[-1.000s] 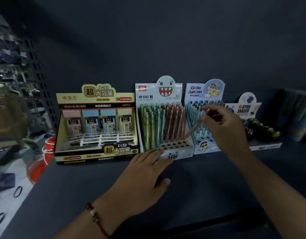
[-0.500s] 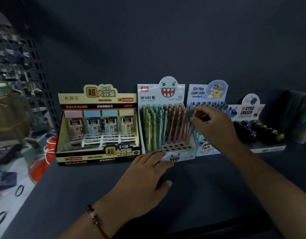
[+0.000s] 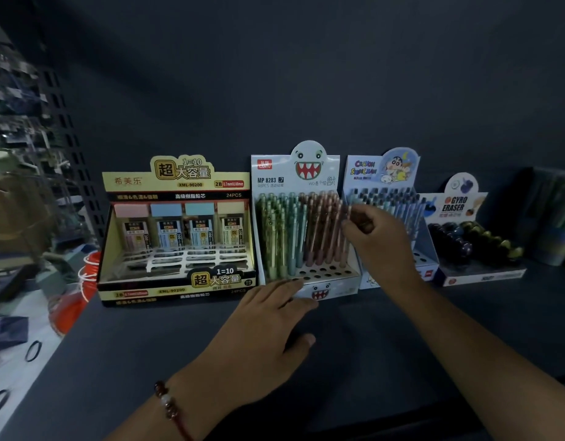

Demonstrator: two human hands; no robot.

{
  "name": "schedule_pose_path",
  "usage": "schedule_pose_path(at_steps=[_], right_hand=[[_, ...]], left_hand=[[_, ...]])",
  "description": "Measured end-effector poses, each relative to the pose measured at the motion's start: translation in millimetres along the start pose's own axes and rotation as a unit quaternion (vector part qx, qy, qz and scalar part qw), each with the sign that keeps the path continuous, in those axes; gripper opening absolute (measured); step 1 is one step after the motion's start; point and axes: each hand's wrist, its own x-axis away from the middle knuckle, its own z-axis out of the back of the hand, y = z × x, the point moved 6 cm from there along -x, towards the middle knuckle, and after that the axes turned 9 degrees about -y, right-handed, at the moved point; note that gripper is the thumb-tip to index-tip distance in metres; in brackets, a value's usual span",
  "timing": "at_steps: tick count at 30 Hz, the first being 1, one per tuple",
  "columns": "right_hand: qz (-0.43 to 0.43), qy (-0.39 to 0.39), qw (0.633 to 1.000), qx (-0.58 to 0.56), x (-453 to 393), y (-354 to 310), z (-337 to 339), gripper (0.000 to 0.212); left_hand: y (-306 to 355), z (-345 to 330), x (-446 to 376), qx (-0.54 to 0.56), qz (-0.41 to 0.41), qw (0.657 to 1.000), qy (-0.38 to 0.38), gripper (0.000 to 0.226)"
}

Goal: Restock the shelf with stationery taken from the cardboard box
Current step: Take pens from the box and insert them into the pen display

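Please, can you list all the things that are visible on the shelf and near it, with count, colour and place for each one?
Lead refill box: one, yellow and black, left on the shelf.
Monster pencil box: one, white, green and pink pencils, centre.
Cartoon pen box: one, pale blue, right of centre.
Gyro eraser box: one, white, dark erasers, far right.
Shelf: one, dark grey.
Red object: one, left of the shelf, unclear.
Bracelet: one, dark red beads, left wrist.
Left hand: flat, fingertips at the monster box front.
Right hand: pinches a pink pencil at the monster box.
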Motion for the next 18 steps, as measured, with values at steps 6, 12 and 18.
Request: schedule_pose_path(at_steps=[6, 12, 18], right_hand=[[-0.003, 0.006, 1.0, -0.007, 4, 0, -1, 0.023], [-0.012, -0.046, 0.998, 0.028, 22, 9, 0, 0.031], [0.003, -0.108, 0.994, 0.032, 75, 7, 40, 0.03]], left_hand=[[2, 0, 0, 0.0, 0.003, 1.0, -0.003, 0.052], [4, -2, 1, 0.007, -0.006, 1.0, -0.006, 0.051], [14, -1, 3, 0.094, -0.039, 0.994, -0.044, 0.04]])
